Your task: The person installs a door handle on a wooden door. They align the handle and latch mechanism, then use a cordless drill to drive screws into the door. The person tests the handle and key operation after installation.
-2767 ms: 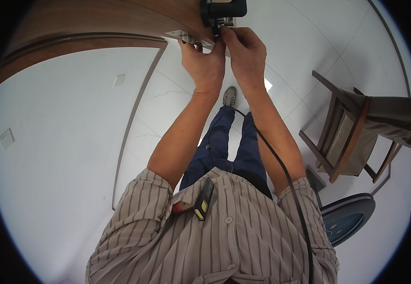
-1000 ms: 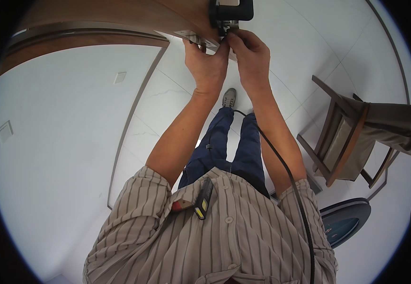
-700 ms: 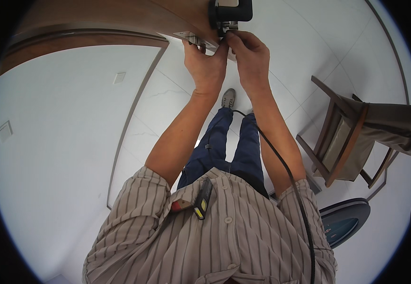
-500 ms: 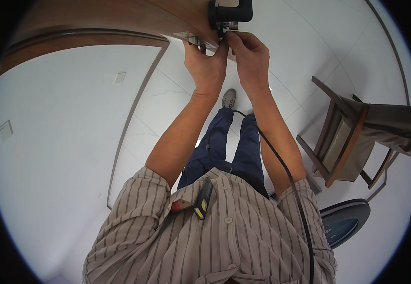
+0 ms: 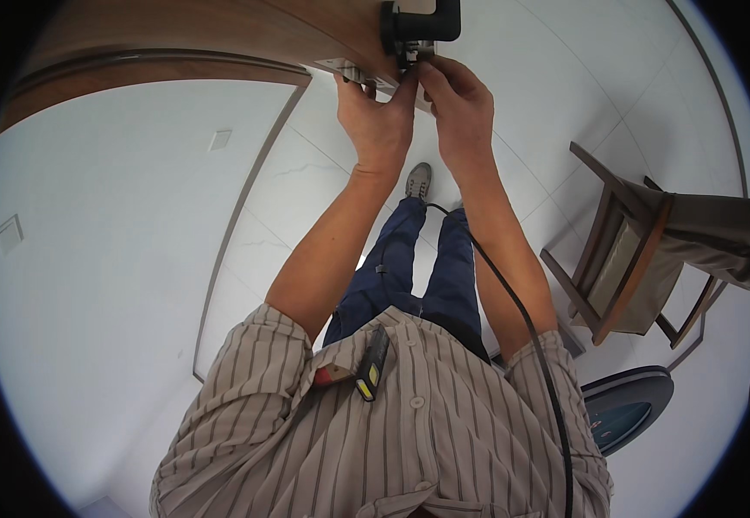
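Door hardware [image 5: 418, 26], a black handle set on the brown wooden door [image 5: 219, 34], sits right at my fingertips, just above both hands. My left hand [image 5: 377, 121] is raised against the door's edge, fingers curled narrow and pinched on something small just below the black piece; what exactly lies between the fingertips is too small to tell. My right hand [image 5: 459, 108] is just beside it, the two touching at the fingertips, its fingers likewise drawn in close and pinching at the same spot under the handle. Left of my left hand, a pale metal plate [image 5: 344, 66] lies along the door's edge. A black cable [image 5: 513, 302] runs down along my right forearm and past my shoulder. Below my hands, far down, are my blue trousers and one grey shoe [image 5: 418, 180] on the white tiled floor [image 5: 565, 78]. Off to the right of my right arm stands a wooden chair [image 5: 621, 259]. A black and yellow tool [image 5: 373, 364] sits clipped at my striped shirt front.
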A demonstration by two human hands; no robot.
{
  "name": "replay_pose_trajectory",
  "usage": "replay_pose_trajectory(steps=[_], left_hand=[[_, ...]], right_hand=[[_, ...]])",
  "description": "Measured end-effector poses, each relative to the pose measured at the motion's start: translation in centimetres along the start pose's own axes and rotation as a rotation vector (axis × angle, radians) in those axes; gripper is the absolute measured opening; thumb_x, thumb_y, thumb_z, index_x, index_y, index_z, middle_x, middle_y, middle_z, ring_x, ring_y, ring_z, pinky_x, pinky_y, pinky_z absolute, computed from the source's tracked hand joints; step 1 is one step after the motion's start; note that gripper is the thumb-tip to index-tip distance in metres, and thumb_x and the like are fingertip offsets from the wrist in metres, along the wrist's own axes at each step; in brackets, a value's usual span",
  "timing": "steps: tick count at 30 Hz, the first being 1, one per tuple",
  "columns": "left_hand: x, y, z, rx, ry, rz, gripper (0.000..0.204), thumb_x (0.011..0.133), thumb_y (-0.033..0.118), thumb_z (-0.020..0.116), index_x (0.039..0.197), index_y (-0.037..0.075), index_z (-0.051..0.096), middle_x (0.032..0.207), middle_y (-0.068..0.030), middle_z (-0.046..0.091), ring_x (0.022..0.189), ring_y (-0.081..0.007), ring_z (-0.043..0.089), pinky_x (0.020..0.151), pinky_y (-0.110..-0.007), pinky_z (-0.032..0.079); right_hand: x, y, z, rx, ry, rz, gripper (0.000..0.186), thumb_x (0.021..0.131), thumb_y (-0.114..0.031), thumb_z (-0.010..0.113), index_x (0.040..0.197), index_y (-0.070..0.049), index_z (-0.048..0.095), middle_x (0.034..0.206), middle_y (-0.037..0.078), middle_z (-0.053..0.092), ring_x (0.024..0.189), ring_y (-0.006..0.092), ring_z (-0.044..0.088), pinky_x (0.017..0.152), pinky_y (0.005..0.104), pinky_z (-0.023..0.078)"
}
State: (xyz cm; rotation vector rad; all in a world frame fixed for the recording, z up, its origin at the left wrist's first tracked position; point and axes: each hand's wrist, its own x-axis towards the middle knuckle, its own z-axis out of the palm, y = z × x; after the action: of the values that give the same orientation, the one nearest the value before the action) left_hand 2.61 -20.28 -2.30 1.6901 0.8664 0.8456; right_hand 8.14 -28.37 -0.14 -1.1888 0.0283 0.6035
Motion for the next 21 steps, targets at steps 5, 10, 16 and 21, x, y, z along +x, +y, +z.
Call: replay_pose_trajectory(steps=[5, 10, 16, 21], left_hand=[[0.1, -0.2, 0.2, 0.029, 0.002, -0.008, 0.057, 0.076, 0.008, 0.082, 0.123, 0.002, 0.05, 0.114, -0.0123, 0.064, 0.105, -0.0235, 0.065, 0.095, -0.04, 0.054], [-0.1, 0.0, 0.0, 0.011, 0.022, 0.018, 0.055, 0.076, 0.008, 0.081, 0.122, 0.002, 0.051, 0.112, -0.0118, 0.065, 0.103, -0.0235, 0.065, 0.095, -0.039, 0.054], [-0.2, 0.3, 0.2, -0.029, 0.013, 0.036, 0.054, 0.075, 0.005, 0.081, 0.12, 0.002, 0.051, 0.111, -0.0117, 0.065, 0.102, -0.0227, 0.066, 0.093, -0.037, 0.054], [-0.1, 0.0, 0.4, 0.008, 0.014, 0.024, 0.051, 0.075, 0.004, 0.081, 0.118, 0.002, 0.052, 0.109, -0.011, 0.065, 0.1, -0.0214, 0.066, 0.092, -0.037, 0.054]], right_hand=[[0.4, 0.7, -0.2, -0.028, 0.019, -0.013, 0.024, 0.093, -0.015, 0.067, 0.105, 0.006, 0.07, 0.092, 0.008, 0.073, 0.083, 0.0127, 0.066, 0.077, 0.0256, 0.053], [0.5, 1.2, 0.3, -0.15, 0.03, -0.093, 0.025, 0.093, -0.019, 0.069, 0.103, 0.004, 0.071, 0.085, 0.006, 0.072, 0.076, 0.0103, 0.063, 0.069, 0.0257, 0.05], [0.3, 1.0, 0.0, -0.072, 0.027, -0.026, 0.026, 0.092, -0.021, 0.069, 0.101, 0.004, 0.071, 0.083, 0.006, 0.071, 0.074, 0.0092, 0.061, 0.067, 0.0254, 0.048], [0.6, 1.1, 0.1, 0.019, 0.025, -0.003, 0.028, 0.091, -0.022, 0.069, 0.099, 0.005, 0.071, 0.082, 0.005, 0.069, 0.072, 0.008, 0.059, 0.065, 0.0244, 0.047]])
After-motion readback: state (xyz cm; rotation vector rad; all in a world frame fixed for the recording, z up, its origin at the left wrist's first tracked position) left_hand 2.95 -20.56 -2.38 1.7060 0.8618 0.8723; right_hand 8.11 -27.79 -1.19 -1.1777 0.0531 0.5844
